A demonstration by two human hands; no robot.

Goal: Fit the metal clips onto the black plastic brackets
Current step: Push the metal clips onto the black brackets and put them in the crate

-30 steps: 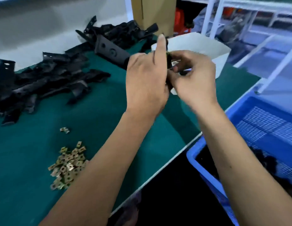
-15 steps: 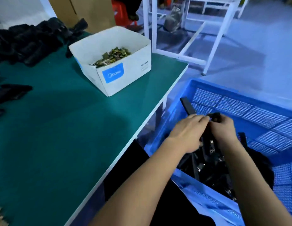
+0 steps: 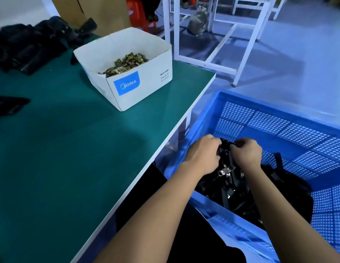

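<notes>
Both hands (image 3: 225, 154) grip bracket (image 3: 226, 149) over crate (image 3: 279, 130).

**Cool, even light with soft edges**

Cool bluish light falls from overhead. A broad soft shadow darkens the green worktop (image 3: 74, 141). The white box (image 3: 127, 73) is crisp; frame corners smear, and wide-angle distortion bends straight lines near the edges.

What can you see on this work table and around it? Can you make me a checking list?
Surface: green table, white edge.
Job's things: metal clips in a white box; black brackets piled far left; clipped brackets in the blue crate.
Clutter: nothing seen.
Grippers: left hand and right hand both curled on a bracket over the crate.
Cables: nothing seen.
Surroundings: white table frame, cardboard box, grey floor.
</notes>
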